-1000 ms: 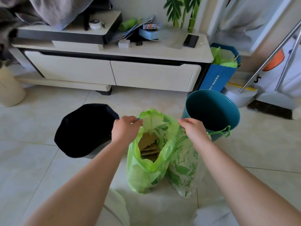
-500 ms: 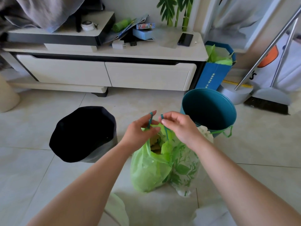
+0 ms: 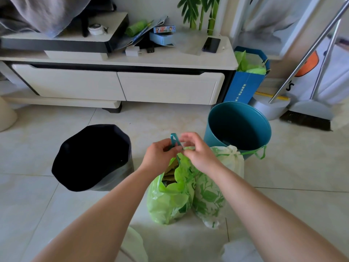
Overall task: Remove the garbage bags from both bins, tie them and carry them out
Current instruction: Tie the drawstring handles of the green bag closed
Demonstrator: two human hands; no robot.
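Observation:
A green leaf-patterned garbage bag stands on the floor tiles between two bins, its mouth still gaping over cardboard scraps. My left hand and my right hand meet above it, both pinching its teal drawstring, which loops up between the fingers. Behind my right wrist lies a pale second bag, cinched at the top with a green string. The teal bin at the right has no bag in it. The grey bin at the left has a black liner.
A low white TV cabinet runs along the back. A blue paper bag with green plastic stands at its right end. A broom and dustpan lean at the far right. A beige container is at the left edge.
My hands came together from the bag's two sides, gathering its mouth, and now work the teal drawstring above it. The view has tilted slightly.

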